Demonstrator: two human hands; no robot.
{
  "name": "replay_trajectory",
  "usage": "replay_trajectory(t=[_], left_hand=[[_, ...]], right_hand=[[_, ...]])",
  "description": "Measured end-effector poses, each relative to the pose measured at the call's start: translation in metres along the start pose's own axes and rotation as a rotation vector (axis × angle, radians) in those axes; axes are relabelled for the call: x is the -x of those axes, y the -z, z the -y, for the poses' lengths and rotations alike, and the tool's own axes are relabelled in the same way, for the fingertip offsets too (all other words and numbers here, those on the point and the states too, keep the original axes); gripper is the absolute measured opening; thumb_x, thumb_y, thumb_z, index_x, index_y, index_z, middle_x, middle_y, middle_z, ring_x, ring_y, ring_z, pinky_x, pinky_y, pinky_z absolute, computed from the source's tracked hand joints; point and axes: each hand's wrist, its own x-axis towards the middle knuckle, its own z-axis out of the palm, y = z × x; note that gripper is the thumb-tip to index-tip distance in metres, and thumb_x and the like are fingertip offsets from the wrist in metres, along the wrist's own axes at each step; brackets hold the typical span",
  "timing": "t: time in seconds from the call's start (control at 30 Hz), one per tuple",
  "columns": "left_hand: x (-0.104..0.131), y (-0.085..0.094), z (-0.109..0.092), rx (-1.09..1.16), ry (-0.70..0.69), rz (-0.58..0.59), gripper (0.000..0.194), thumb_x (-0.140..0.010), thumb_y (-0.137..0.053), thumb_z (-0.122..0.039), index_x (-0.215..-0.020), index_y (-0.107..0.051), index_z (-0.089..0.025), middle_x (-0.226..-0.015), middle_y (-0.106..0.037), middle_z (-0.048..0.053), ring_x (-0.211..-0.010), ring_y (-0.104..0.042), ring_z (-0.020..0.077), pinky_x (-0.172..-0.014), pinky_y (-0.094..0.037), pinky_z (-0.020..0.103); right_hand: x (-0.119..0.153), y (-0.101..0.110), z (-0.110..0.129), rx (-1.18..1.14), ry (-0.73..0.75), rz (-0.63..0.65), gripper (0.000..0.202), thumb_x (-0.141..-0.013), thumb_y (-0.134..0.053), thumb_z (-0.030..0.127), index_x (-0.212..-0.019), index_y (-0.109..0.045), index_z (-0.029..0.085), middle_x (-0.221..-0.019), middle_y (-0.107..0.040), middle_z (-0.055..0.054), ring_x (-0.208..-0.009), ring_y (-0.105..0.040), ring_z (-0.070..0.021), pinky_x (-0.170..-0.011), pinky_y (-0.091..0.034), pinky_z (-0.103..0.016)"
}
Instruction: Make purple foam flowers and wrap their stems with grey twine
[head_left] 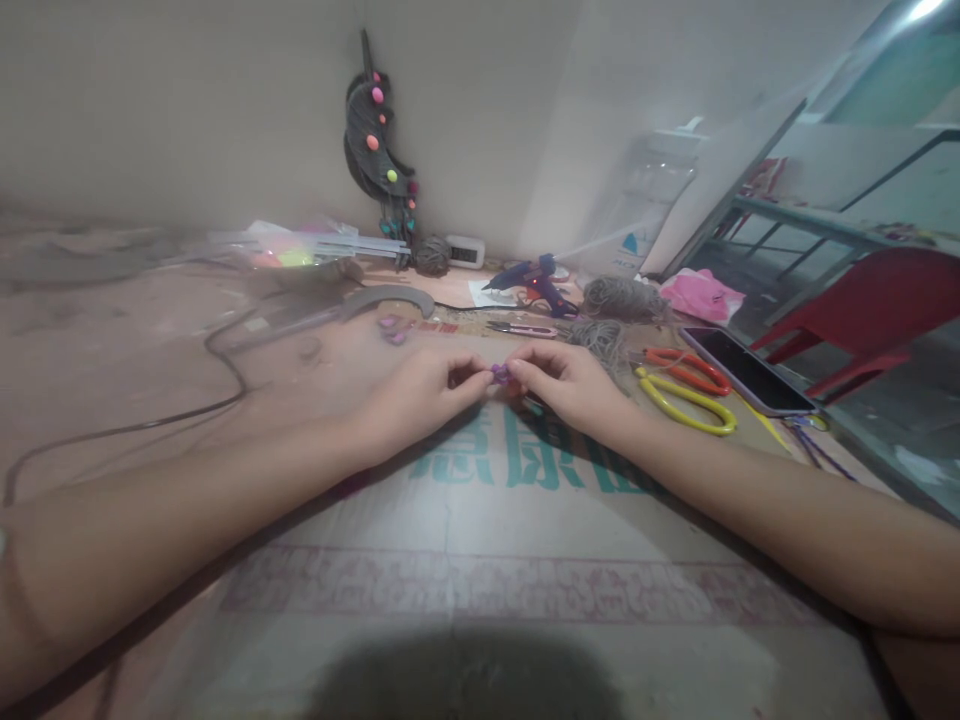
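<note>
Left grip (429, 392) and right grip (568, 382) pinch a small, uneven purple piece (500, 373).

Hobby-craft corner; home or small workshop, can't tell which. Evidence: glue gun (550, 288), grey yarn (622, 297), scissors (701, 430) and thread snips (532, 331) around a printed cardboard sheet (360, 525), plus crescent-moon ornament (365, 150) against the wall (225, 100). Phone (750, 370), water bottle (649, 195), red chair (874, 310) look domestic, not industrial.

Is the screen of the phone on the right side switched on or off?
It appears off: the phone lies face up and shows only black, with no lit picture or text visible.
</note>
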Motion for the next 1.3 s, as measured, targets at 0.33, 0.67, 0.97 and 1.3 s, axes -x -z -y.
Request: replay_trajectory(t=[0.33,0.67,0.97,1.3], left_hand=[[0.001,-0.0005,-0.0002,0.004,-0.015,-0.014,0.031,-0.094,-0.05,-0.037,-0.089,-0.073,-0.018,-0.077,-0.071,0.001,-0.067,-0.057,0.0143,-0.061,-0.038,0.026],[0.0006,0.0004,-0.0029,-0.081,-0.019,-0.028,0.027,-0.093,-0.05,-0.032,-0.081,-0.07,-0.017,-0.073,-0.069,0.001,-0.066,-0.057,0.0141,-0.061,-0.038,0.026],[0.0031,-0.002,-0.0034,-0.129,-0.042,-0.028,0.028,-0.093,-0.051,-0.032,-0.08,-0.07,-0.017,-0.07,-0.068,0.002,-0.064,-0.056,0.014,-0.058,-0.035,0.026],[0.0027,-0.001,-0.0047,-0.083,-0.019,-0.032,0.028,-0.093,-0.05,-0.031,-0.079,-0.069,-0.017,-0.071,-0.068,0.0,-0.065,-0.057,0.0138,-0.059,-0.035,0.027]], right_hand=[[0.0006,0.0012,0.0019,0.006,-0.014,-0.013,0.021,-0.09,-0.057,0.034,-0.077,-0.064,0.019,-0.065,-0.068,0.0,-0.059,-0.063,-0.013,-0.061,-0.049,-0.026],[0.0005,-0.0005,0.0013,-0.041,-0.017,0.005,0.02,-0.089,-0.06,0.037,-0.09,-0.067,0.018,-0.076,-0.072,-0.002,-0.069,-0.067,-0.0149,-0.067,-0.052,-0.028],[0.0015,-0.0009,0.0047,0.13,0.024,0.001,0.017,-0.086,-0.061,0.033,-0.085,-0.069,0.018,-0.078,-0.074,-0.003,-0.072,-0.066,-0.0163,-0.069,-0.05,-0.029],[0.0019,0.0002,0.0062,-0.002,0.001,0.03,0.026,-0.091,-0.057,0.039,-0.081,-0.065,0.017,-0.073,-0.072,-0.002,-0.067,-0.064,-0.0144,-0.066,-0.048,-0.026]])
